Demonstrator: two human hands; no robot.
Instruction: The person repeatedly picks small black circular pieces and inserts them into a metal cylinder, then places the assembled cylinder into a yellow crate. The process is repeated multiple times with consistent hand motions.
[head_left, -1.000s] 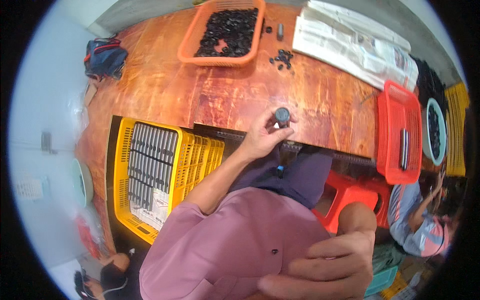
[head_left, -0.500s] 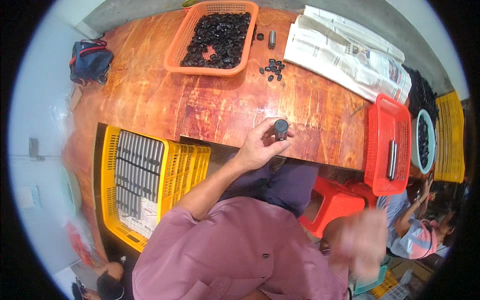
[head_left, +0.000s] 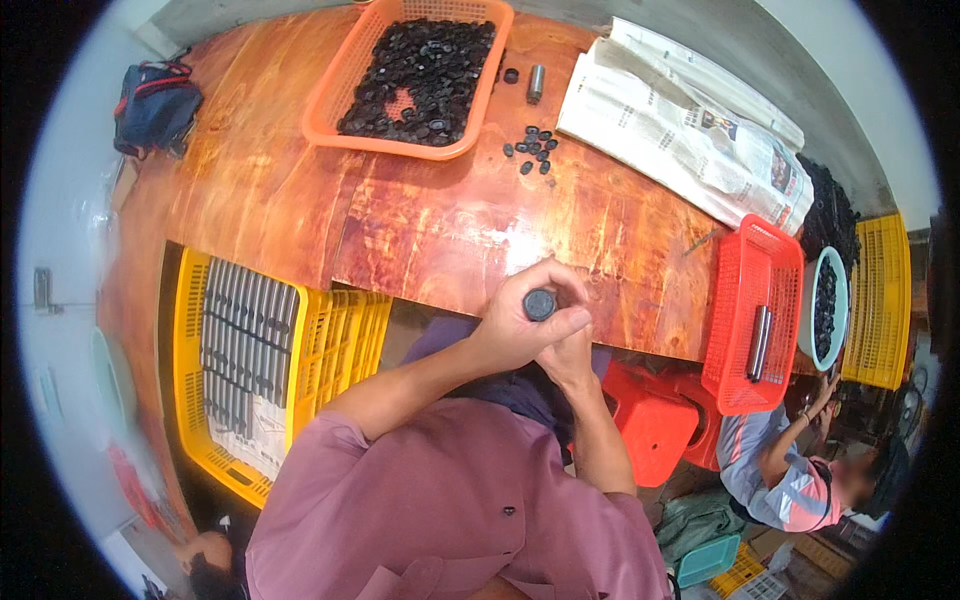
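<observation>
A tube with a round black cap (head_left: 540,305) is held upright in my left hand (head_left: 508,318), its fingers and thumb wrapped around it, over the near edge of the table. Right behind and below the left thumb is my right hand (head_left: 568,352), against the left one; its fingers are hidden. On the table lie several small black caps (head_left: 530,148), with a silver tube (head_left: 536,84) and a single black cap (head_left: 511,75) farther back. An orange basket (head_left: 318,125) holds a heap of black caps (head_left: 425,75).
Left of me, a yellow crate (head_left: 305,350) holds rows of silver tubes (head_left: 245,325). Newspaper (head_left: 680,125) covers the back right. At the right stand a red basket (head_left: 715,370) with tubes, a pale green basin (head_left: 808,335) and a co-worker (head_left: 780,465). Red stools (head_left: 655,430) are below the table.
My right hand has swung in from the lower right to meet the left. The left hand, still gripping the capped tube, has come slightly down and left. The view has shifted a little.
</observation>
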